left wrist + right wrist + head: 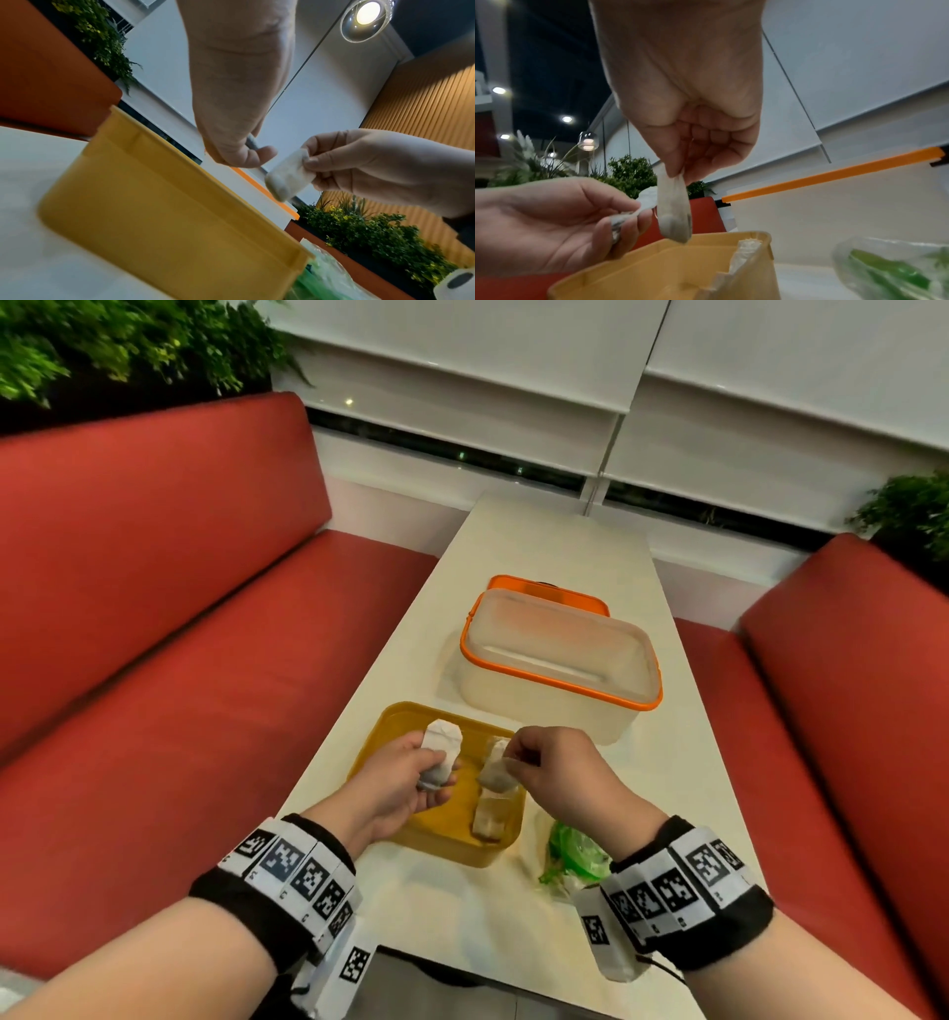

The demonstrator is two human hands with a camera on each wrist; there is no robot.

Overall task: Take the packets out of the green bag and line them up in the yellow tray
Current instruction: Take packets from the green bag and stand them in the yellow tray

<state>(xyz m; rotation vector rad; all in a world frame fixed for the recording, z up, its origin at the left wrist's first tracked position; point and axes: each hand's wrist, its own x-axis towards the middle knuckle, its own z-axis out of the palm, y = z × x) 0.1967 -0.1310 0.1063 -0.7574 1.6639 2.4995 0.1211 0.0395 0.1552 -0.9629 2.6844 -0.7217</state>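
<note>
My R hand [544, 762] pinched a packet [495, 775] by its top (to drop it upright) over the tray [380, 726]; L hand [405, 783] gripped another [441, 747], next for the row.

The tray [381, 729] is mustard yellow, the bag [574, 857] green and clear. The packets [442, 743] are white, shading to grey. The tub [554, 660] is cloudy with an orange rim (lid orange too). Red benches [154, 588]; black-and-white checked wristbands [292, 870].
</note>
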